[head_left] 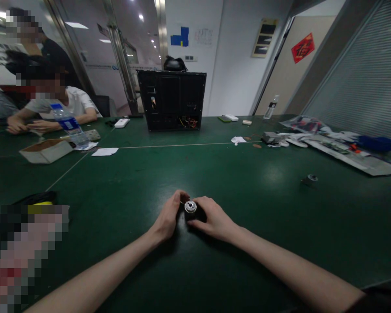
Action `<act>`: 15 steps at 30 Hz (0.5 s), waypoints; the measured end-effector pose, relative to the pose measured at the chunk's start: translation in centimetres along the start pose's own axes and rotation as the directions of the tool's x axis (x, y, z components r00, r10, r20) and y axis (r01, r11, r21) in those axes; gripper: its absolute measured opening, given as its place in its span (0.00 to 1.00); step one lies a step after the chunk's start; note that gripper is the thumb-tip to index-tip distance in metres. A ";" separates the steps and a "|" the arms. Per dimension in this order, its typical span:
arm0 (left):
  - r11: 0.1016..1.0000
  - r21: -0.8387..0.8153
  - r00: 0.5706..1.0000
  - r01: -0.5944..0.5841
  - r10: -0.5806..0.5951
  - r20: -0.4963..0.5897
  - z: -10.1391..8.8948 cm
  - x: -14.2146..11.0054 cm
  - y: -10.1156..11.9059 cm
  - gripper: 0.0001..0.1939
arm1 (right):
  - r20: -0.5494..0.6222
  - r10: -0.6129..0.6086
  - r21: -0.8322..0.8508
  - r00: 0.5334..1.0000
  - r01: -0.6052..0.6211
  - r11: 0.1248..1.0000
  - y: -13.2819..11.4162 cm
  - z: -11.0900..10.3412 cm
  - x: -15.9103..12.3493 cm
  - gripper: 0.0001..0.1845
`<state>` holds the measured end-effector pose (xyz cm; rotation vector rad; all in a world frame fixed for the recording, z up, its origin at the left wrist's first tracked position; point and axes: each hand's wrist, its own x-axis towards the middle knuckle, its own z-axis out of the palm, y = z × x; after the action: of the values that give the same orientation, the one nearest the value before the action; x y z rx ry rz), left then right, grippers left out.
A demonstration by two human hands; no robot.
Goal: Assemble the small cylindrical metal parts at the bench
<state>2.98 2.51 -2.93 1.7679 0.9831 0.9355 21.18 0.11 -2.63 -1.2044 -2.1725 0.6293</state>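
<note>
A small cylinder (190, 210) with a silver top and a dark body, like a small motor, stands upright on the green table (195, 167). Around its right side my right hand (217, 219) is closed, the thumb at the near side and the fingers behind. My left hand (169, 217) is at its left with bent fingers pressed together. A thin light sliver shows at those fingertips, too small to name. A second, similar cylinder (312, 178) is farther off to the right.
A black computer case (172, 102) stands at the back. On the left are an open box (47, 151), a water bottle (72, 128) and a seated person (80, 102). To the right lies a board with parts (348, 152), near a blue tray (378, 143) and another bottle (271, 107).
</note>
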 end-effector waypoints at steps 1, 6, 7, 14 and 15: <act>1.000 0.001 1.000 -0.002 0.002 0.001 0.0 0.0 0.0 0.25 | -0.005 0.006 0.008 1.000 -0.006 1.000 0.1 0.2 0.0 0.21; 1.000 -0.007 1.000 -0.016 0.017 0.012 -0.1 0.0 0.0 0.25 | -0.059 0.024 0.032 0.998 -0.022 0.999 -0.1 0.4 0.2 0.16; 1.000 -0.008 1.000 -0.014 0.015 0.017 -0.1 0.0 0.0 0.25 | -0.080 0.019 0.034 0.997 -0.016 0.999 -0.3 0.1 0.3 0.16; 1.000 0.017 1.000 -0.005 0.005 0.025 -0.3 -0.3 0.3 0.26 | -0.242 0.116 -0.009 0.963 -0.121 0.993 0.8 -6.4 -1.8 0.12; 1.000 0.016 1.000 0.002 -0.003 0.030 -0.3 -0.3 0.3 0.26 | -0.268 0.162 -0.038 0.950 -0.178 0.983 1.8 -7.7 -2.9 0.13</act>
<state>2.63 2.26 -2.57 1.7889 0.9760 0.8990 28.76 -0.54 1.07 -1.4332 -1.8922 0.4438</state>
